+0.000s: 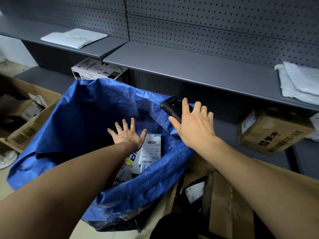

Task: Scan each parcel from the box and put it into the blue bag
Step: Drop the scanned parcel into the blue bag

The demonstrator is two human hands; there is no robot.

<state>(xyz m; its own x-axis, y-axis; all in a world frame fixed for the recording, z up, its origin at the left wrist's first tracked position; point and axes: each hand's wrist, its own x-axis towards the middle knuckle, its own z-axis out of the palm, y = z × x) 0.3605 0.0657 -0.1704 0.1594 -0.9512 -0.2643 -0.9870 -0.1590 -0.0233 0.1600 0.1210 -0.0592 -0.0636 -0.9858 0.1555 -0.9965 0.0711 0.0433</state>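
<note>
Parcels [151, 149] with white barcode labels lie at the bottom of the blue bag [82, 118], labels mostly face up. Bag mouth stands wide, its rim slumped outward, which leaves a clear drop from above.

Left hand [128, 134]: fingers spread and straight, palm down inside the bag mouth just above the labelled parcels, holding nothing. Judgement: a release posture, parcel just let go, though which parcel cannot be told.

Right hand [193, 125]: grip closed around a black phone [170, 105], thumb on one edge and fingers over the other, camera side up, held over the bag's right rim. Judgement: the phone serves as scanner and is kept clear of the drop.

Source box [224, 204] sits at lower right beside the bag, with a labelled parcel [194, 193] showing inside. Judgement: task partway; more parcels remain to scan.
</note>
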